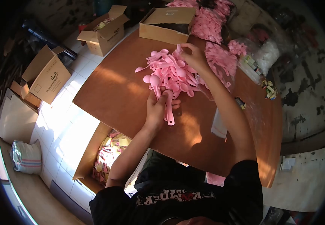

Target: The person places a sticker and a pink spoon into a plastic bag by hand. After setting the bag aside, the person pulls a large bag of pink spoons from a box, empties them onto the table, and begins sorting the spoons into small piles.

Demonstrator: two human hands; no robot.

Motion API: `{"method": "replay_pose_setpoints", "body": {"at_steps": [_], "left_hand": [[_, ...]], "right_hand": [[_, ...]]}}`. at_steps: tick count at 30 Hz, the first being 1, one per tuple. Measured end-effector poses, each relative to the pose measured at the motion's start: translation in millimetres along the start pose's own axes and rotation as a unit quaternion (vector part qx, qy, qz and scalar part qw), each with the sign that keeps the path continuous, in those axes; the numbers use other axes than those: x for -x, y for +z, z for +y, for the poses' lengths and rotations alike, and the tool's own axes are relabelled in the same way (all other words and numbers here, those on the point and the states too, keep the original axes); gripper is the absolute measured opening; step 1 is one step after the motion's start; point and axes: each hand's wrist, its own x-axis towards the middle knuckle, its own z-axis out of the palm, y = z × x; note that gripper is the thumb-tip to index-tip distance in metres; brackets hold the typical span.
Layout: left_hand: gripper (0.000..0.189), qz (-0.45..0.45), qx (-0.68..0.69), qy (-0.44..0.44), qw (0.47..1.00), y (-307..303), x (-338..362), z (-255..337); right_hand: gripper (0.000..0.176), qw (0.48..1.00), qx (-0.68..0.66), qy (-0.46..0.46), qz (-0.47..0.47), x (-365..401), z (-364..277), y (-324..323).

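A heap of pink plastic spoons (175, 71) lies on the brown table (113, 86). My left hand (158, 110), at the near side of the heap, is closed around several pink spoons (155, 81). Their round bowls point away from me, and a handle with a hole in its end hangs down past my fingers. At the heap's far right edge my right hand (194, 57) pinches one pink spoon (179, 48) between thumb and fingers. Part of that spoon is hidden by the fingers.
Bags of pink spoons (207, 28) crowd the table's far right. A cardboard box (166, 32) stands at the back edge. An open box of wrapped pieces (111, 150) is below the table at left; more cartons (49, 77) stand on the tiled floor.
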Motion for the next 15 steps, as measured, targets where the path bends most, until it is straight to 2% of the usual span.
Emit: {"method": "replay_pose_setpoints", "body": {"at_steps": [1,4,5,7,8,9,11,12,13,15], "left_hand": [[0.028,-0.003,-0.017,0.022,1.0,3.4,-8.8,7.8],[0.031,-0.025,-0.047,0.096,0.994,18.8,-53.7,27.4],[0.031,-0.028,-0.053,0.116,0.991,23.7,-73.5,29.9],[0.029,-0.046,-0.129,0.109,0.985,27.3,-107.6,38.0],[0.025,-0.02,-0.18,0.107,0.978,29.9,-118.7,41.1],[0.025,-0.026,-0.182,0.107,0.977,34.3,-123.4,46.2],[0.027,0.003,-0.293,0.094,0.952,41.9,-132.4,56.1],[0.027,-0.01,-0.252,0.128,0.959,31.6,-159.0,40.5],[0.027,-0.016,-0.253,0.123,0.96,29.1,-173.9,36.5],[0.031,0.005,-0.333,0.146,0.932,28.6,-191.7,31.3]], "right_hand": [[0.039,0.997,0.067,-0.03,-0.001,5.2,-1.0,-7.1],[0.035,0.997,0.047,-0.058,-0.001,25.4,-1.8,-24.2],[0.035,0.997,0.048,-0.056,0.002,36.2,-6.7,-31.7],[0.038,0.997,-0.045,0.028,-0.057,58.0,-18.1,-49.1],[0.035,0.998,0.021,0.006,-0.056,65.0,-14.6,-59.3],[0.035,0.999,0.021,0.006,-0.049,71.1,-7.3,-68.2],[0.035,0.994,-0.043,-0.039,-0.092,84.9,11.2,-84.5],[0.036,0.991,-0.044,-0.017,-0.126,95.5,8.0,-98.0],[0.036,0.992,-0.044,-0.011,-0.121,104.0,7.0,-108.7],[0.027,0.973,0.067,0.049,-0.215,117.2,8.0,-124.9]]}}
